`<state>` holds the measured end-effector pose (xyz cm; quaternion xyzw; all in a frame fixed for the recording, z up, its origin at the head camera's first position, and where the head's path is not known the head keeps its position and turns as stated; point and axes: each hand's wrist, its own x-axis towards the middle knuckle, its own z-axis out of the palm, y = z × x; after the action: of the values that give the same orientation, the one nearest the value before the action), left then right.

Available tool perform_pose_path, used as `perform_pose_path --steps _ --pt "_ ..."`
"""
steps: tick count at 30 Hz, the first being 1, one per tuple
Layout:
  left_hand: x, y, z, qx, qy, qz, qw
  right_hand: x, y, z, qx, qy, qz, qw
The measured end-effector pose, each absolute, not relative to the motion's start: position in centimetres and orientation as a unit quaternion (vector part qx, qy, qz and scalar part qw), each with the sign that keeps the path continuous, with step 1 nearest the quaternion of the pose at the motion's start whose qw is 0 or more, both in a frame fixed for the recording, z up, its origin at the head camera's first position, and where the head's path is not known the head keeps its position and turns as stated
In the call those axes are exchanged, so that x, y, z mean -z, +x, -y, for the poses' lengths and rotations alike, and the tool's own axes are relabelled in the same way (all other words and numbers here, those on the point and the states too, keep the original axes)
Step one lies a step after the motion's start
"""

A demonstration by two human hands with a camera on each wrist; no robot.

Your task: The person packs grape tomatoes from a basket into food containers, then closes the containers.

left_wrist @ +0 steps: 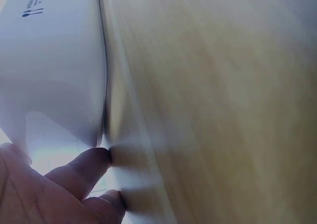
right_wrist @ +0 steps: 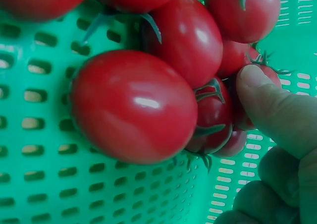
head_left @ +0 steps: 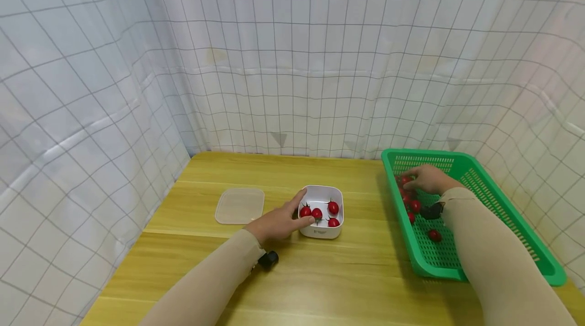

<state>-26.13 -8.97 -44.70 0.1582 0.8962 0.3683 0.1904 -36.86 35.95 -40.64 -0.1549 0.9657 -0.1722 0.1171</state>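
A white square container [head_left: 320,232] stands on the table with several cherry tomatoes [head_left: 333,207] inside. My left hand [head_left: 279,222] rests against its left side, thumb by the front rim and fingers spread toward the back. In the left wrist view, fingertips [left_wrist: 101,159] touch down beside the container's wall [left_wrist: 54,60]. Inside the green basket [head_left: 413,250], my right hand [head_left: 427,178] reaches to the left wall. Its thumb and index finger pinch a cherry tomato [head_left: 405,180] among others; the thumb [right_wrist: 267,100] presses on it, the index finger's contact is hidden in the right wrist view.
A translucent flat lid [head_left: 240,206] lies on the wooden table [head_left: 292,285], left of the container. One cherry tomato [head_left: 434,235] lies apart on the basket floor. White grid-patterned curtains [head_left: 292,62] enclose the table's back and sides.
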Motion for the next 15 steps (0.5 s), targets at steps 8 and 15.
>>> perform_pose_path --steps 8,15 --pt "44.84 -26.13 9.01 -0.370 0.161 -0.895 0.190 40.95 -37.06 -36.20 0.183 -0.146 -0.962 0.140" --pt "44.82 -26.20 9.03 -0.368 0.162 -0.896 0.188 40.87 -37.05 -36.18 0.184 -0.146 -0.961 0.146"
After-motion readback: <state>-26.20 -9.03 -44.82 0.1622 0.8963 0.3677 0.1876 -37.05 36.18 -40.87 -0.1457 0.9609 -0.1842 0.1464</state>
